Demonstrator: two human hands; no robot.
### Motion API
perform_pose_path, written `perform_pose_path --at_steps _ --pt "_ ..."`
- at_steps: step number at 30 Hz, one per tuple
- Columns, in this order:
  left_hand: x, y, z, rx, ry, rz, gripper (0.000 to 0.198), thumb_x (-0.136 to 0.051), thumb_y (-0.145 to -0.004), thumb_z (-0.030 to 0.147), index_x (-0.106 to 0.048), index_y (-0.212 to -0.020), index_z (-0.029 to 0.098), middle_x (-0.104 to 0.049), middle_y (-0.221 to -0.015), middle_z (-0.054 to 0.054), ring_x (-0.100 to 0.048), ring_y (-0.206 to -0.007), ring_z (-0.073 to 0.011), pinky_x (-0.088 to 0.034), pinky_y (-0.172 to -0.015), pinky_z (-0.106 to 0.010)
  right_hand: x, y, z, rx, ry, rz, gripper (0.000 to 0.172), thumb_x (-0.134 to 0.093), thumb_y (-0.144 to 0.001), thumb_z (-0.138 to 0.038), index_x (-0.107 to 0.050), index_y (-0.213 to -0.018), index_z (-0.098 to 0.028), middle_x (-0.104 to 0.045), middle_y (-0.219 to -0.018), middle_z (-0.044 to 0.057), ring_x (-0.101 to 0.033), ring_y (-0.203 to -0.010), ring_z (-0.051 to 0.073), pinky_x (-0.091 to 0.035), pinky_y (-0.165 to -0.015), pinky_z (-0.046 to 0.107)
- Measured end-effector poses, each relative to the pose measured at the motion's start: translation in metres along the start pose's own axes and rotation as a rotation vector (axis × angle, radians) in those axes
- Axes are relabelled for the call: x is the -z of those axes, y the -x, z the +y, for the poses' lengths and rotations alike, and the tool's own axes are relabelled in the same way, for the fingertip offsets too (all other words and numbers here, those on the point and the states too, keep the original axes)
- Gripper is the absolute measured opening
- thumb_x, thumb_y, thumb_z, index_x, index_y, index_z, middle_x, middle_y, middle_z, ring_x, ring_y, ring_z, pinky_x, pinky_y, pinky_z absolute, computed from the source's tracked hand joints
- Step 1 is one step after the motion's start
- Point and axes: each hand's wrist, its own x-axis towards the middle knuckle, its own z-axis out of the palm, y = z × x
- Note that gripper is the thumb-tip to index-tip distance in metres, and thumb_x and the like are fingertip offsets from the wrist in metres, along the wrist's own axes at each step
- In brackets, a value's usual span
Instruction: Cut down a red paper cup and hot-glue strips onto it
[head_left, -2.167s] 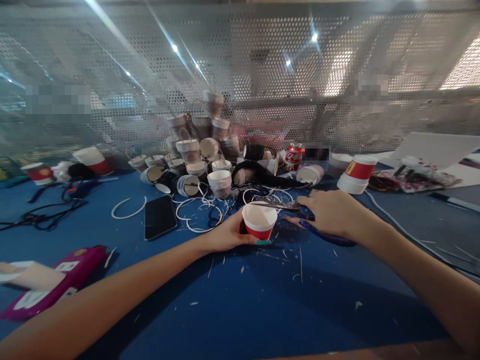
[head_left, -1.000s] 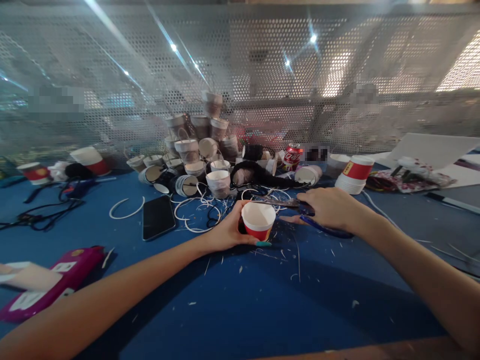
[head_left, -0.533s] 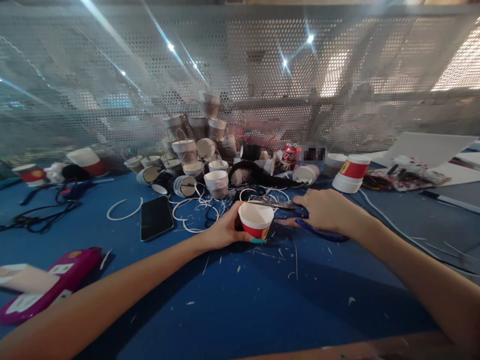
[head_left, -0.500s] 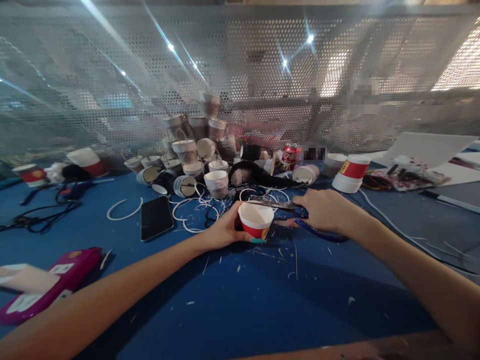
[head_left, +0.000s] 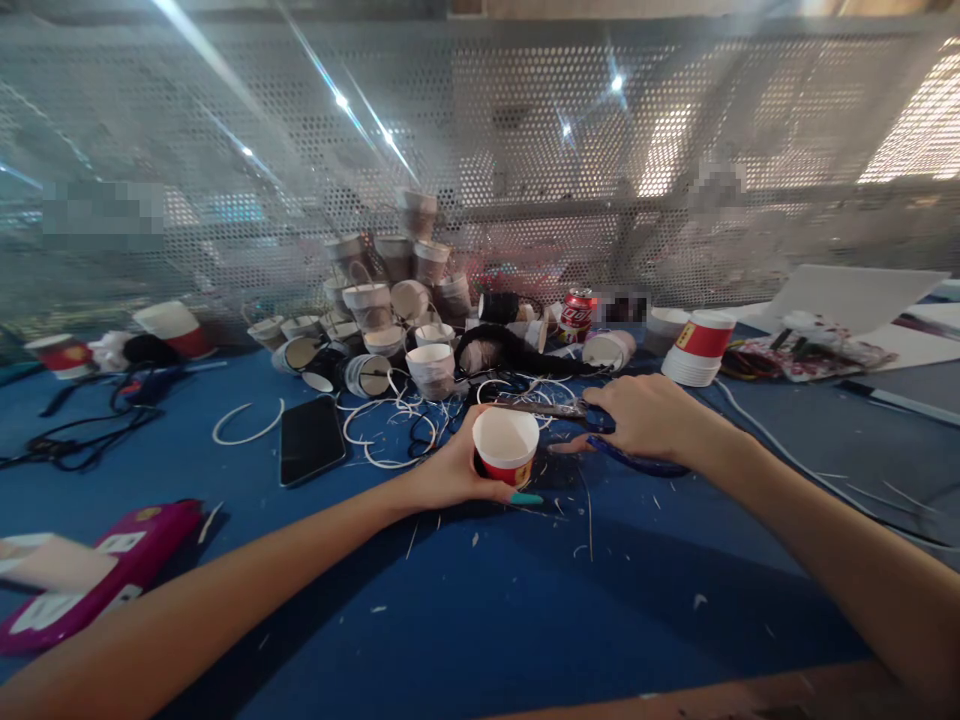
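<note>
My left hand (head_left: 450, 468) is wrapped round a small red and white paper cup (head_left: 506, 446), held upright just above the blue table (head_left: 480, 600). My right hand (head_left: 645, 420) grips blue-handled scissors (head_left: 570, 412). Their blades lie level and point left, just behind the cup's rim. Thin white paper strips and rings (head_left: 390, 425) lie scattered behind the cup.
A heap of trimmed paper cups (head_left: 390, 300) is piled against the perforated metal screen. A black phone (head_left: 311, 437) lies left of centre, a stack of red cups (head_left: 701, 348) and a soda can (head_left: 577, 312) at right, a pink case (head_left: 90, 585) and black cords (head_left: 82, 425) at left.
The cup has tilted slightly toward me and sits a little lower in my left hand. My right hand with the scissors has barely shifted; the view has dropped a little.
</note>
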Motion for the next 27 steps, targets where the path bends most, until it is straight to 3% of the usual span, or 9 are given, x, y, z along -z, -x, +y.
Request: perform_pose_path --at_steps 3,16,23,27 --pt "-0.001 -0.002 0.001 -0.035 -0.094 0.072 0.075 -0.077 -0.058 0.028 -0.033 -0.119 0.021 -0.045 -0.12 -0.012 -0.043 -0.117 -0.03 -0.033 -0.099 -0.05 -0.001 0.0 0.003 0.021 0.001 0.018 0.054 -0.036 -0.081 -0.06 -0.06 -0.101 -0.015 -0.066 -0.091 0.014 -0.063 -0.076 0.026 -0.039 -0.056 0.03" --pt "0.006 -0.003 -0.009 -0.03 0.008 -0.011 0.075 -0.075 -0.063 0.028 -0.034 -0.125 0.018 -0.047 -0.126 -0.015 -0.044 -0.119 -0.0306 -0.033 -0.1 -0.049 0.003 0.002 -0.003 -0.03 -0.016 -0.096 0.043 -0.039 -0.082 -0.049 -0.062 -0.097 -0.016 -0.067 -0.088 0.014 -0.064 -0.077 0.027 -0.042 -0.057 0.032" --pt "0.006 -0.003 -0.013 -0.04 0.035 -0.013 0.073 -0.075 -0.062 0.026 -0.035 -0.124 0.02 -0.047 -0.128 -0.014 -0.044 -0.12 -0.0299 -0.035 -0.099 -0.048 -0.003 0.0 -0.002 -0.008 -0.03 -0.039 0.052 -0.036 -0.082 -0.058 -0.064 -0.093 -0.016 -0.068 -0.084 0.014 -0.065 -0.074 0.027 -0.042 -0.056 0.032" --pt "0.007 -0.002 -0.014 -0.05 0.037 -0.023 0.073 -0.074 -0.064 0.026 -0.035 -0.125 0.02 -0.046 -0.131 -0.014 -0.043 -0.121 -0.0296 -0.034 -0.101 -0.046 -0.004 0.0 0.0 -0.01 -0.041 -0.042 0.048 -0.038 -0.082 -0.055 -0.065 -0.091 -0.017 -0.068 -0.083 0.012 -0.064 -0.073 0.027 -0.042 -0.056 0.032"
